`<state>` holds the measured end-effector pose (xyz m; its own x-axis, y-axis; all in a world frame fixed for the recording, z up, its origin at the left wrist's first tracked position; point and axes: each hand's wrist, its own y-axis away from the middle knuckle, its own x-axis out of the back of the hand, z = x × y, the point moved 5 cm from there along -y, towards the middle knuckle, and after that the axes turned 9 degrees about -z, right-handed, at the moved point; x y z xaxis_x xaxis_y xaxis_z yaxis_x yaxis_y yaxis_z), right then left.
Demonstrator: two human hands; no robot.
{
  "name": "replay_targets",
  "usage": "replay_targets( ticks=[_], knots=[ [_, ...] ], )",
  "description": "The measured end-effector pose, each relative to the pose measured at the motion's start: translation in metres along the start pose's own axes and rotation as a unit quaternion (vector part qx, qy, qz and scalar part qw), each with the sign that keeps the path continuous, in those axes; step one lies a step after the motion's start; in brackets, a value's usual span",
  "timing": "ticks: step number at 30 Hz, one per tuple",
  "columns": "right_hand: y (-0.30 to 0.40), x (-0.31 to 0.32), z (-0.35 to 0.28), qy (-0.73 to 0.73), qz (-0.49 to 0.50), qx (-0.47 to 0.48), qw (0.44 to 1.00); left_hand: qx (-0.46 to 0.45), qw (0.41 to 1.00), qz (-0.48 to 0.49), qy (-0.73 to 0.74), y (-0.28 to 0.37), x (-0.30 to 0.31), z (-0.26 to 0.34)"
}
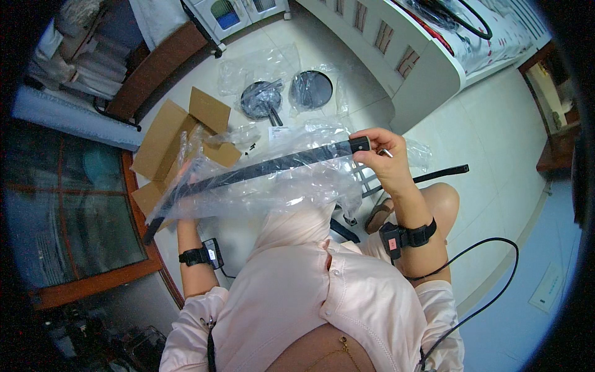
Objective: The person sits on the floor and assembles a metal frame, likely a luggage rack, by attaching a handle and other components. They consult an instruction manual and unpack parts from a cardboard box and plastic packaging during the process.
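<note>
A long black metal tube (274, 165), partly inside a clear plastic bag (297, 186), lies across the view in front of my body. My right hand (383, 158) grips its bare square end between thumb and fingers; a small bent silvery piece (385, 152) shows by that hand's fingers. Behind the plastic, my left hand (188, 174) is near the tube's other part, its fingers blurred by the film, so its hold cannot be told. Another black tube (441, 173) sticks out beyond my right wrist. Black metal parts (344, 231) lie near my lap.
An open cardboard box (162, 139) stands at the left. Two round black pieces, one wrapped (261, 100) and one on plastic (311, 89), lie on the tiled floor, with small dark parts (251, 149) nearer. A white bed frame (418, 69) is at the upper right.
</note>
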<state>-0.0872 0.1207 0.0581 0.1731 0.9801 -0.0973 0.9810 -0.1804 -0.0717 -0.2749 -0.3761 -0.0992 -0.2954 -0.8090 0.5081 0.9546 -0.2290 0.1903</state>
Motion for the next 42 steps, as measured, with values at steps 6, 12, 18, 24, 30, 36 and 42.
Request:
replay_targets(
  ticks=[6, 12, 18, 24, 30, 36, 42],
  knots=[
    [-0.005, 0.006, 0.013, -0.038, 0.092, -0.007, 0.995, -0.005, 0.997, -0.042, -0.067, -0.004, 0.006, -0.025],
    [-0.012, 0.018, 0.024, -0.080, 0.127, -0.034, 0.988, -0.033, 0.982, -0.079, 0.168, 0.014, -0.026, 0.090],
    [-0.026, 0.012, 0.039, -0.205, 0.093, -0.131, 0.966, 0.023, 0.908, -0.179, 0.377, 0.028, -0.045, 0.132],
    [-0.028, 0.023, 0.065, -0.040, 0.148, -0.177, 0.972, 0.070, 0.915, -0.164, 0.362, 0.031, -0.053, 0.141],
    [-0.029, 0.059, 0.100, -0.011, 0.243, -0.172, 0.954, 0.058, 0.899, -0.167, 0.401, 0.028, -0.046, 0.132],
    [-0.032, 0.085, 0.113, 0.011, 0.299, -0.191, 0.935, 0.061, 0.839, -0.164, 0.516, 0.026, -0.030, 0.127],
    [-0.033, 0.091, 0.119, -0.018, 0.285, -0.163, 0.945, 0.058, 0.807, -0.178, 0.560, 0.026, -0.020, 0.127]
  ],
)
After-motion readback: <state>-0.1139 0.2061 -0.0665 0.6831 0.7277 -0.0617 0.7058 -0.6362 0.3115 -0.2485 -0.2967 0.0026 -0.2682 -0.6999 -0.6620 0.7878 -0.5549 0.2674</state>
